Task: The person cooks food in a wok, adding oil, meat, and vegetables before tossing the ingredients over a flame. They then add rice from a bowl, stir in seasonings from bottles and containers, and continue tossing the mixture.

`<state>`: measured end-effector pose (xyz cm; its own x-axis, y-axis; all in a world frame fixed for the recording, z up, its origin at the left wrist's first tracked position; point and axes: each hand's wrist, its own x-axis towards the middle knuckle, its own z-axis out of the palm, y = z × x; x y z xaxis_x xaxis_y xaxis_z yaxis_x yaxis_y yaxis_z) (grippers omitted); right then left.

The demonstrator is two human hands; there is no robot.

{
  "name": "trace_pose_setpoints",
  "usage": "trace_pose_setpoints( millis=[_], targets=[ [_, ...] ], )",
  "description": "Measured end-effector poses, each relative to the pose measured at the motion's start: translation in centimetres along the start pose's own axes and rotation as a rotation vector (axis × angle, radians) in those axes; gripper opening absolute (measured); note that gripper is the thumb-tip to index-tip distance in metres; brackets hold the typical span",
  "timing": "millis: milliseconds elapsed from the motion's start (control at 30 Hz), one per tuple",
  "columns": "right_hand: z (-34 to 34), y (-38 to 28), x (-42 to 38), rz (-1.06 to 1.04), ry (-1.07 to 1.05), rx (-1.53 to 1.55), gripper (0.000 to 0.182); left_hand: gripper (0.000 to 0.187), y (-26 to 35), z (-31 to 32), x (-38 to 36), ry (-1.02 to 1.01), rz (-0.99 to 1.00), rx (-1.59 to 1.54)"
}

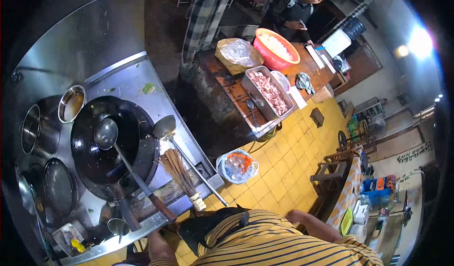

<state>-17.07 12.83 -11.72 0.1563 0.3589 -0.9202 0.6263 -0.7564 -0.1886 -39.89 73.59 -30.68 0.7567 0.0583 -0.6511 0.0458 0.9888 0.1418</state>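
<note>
the left hand (156, 240) reaches up to the end of the ladle (106, 133) handle at the stove edge; its fingers are too hidden to tell whether they grip it. the ladle's bowl rests in the black wok (106, 145), its handle slanting down toward the person. the right arm shows beside the striped shirt, but the right hand itself cannot be made out. a spatula (164, 127) and a bamboo brush (182, 174) lie just right of the wok
</note>
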Motion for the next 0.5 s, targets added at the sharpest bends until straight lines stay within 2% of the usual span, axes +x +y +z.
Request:
trace_pose_setpoints(
  millis=[33, 100, 133, 167, 233, 267, 367, 500],
  targets=[
    [-5.8, -3.6, 1.3, 0.41, -0.043, 0.445, 0.025, 0.029, 0.7, 0.2, 0.3, 0.009, 0.01, 0.024],
    [-12.1, -7.6, 2.4, 0.242, 0.502, 0.409, 0.031, 0.029, 2.3, 0.1, 0.6, 0.026, 0.033, 0.079],
    [-15.3, -8.5, 3.4, 0.213, 0.529, 0.414, 0.031, 0.029, 3.2, 0.1, 0.6, 0.035, 0.051, 0.106],
    [-18.2, -10.2, 3.6, 0.18, 0.619, 0.525, 0.039, 0.03, 4.4, 1.0, 0.5, 0.042, 0.07, 0.137],
    [-23.4, -14.1, 2.0, 0.15, 0.633, 0.85, 0.034, 0.03, 6.8, 1.9, 0.3, 0.055, 0.105, 0.205],
    [-23.7, -14.7, 2.4, 0.136, 0.647, 0.87, 0.034, 0.03, 8.2, 3.1, -0.2, 0.065, 0.124, 0.24],
    [-23.3, -15.3, 3.5, 0.06, 0.721, 0.42, 0.023, 0.031, 12.3, 5.4, -1.0, 0.083, 0.181, 0.347],
    [-15.4, -13.3, 6.3, 0.066, 0.724, 0.381, 0.02, 0.031, 16.5, 9.8, -1.5, 0.098, 0.225, 0.487]
  ],
)
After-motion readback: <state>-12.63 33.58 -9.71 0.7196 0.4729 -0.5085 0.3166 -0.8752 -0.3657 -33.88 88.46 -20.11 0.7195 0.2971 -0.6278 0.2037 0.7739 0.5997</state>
